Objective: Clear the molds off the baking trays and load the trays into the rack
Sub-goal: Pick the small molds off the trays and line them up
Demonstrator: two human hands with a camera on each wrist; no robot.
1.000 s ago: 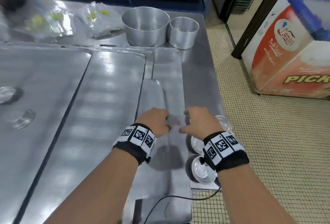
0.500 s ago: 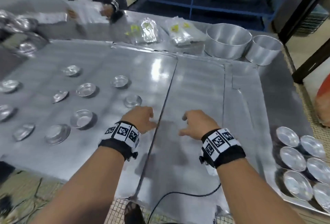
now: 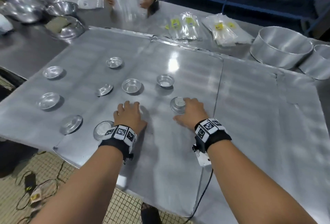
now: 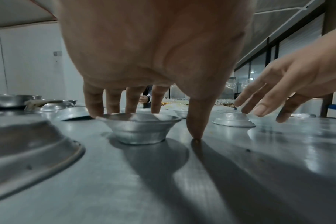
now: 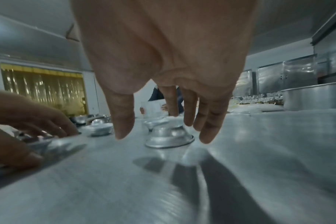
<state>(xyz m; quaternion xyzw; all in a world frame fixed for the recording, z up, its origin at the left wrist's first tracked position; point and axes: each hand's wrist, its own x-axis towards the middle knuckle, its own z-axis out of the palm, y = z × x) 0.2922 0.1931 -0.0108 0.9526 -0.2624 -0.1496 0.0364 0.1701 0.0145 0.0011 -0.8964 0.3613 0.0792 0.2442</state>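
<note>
Several small aluminium molds lie scattered on the left baking tray; some stand upright, others are tipped or upside down. My left hand arches over an upright mold. Its fingers touch the mold's far rim, and the thumb tip rests on the tray beside it, apart from the mold. In the head view that mold is hidden under the hand. My right hand hovers with spread, straight fingers over an upside-down mold. A second bare tray lies to the right.
Two round cake pans stand at the back right, with packets in plastic bags beside them. Another person's hands handle bags across the table. Metal bowls pile at back left. Cables lie on the tiled floor.
The view has swung left from the table's right end. Both hands have moved from the right tray across to the left tray and come down over two molds.
</note>
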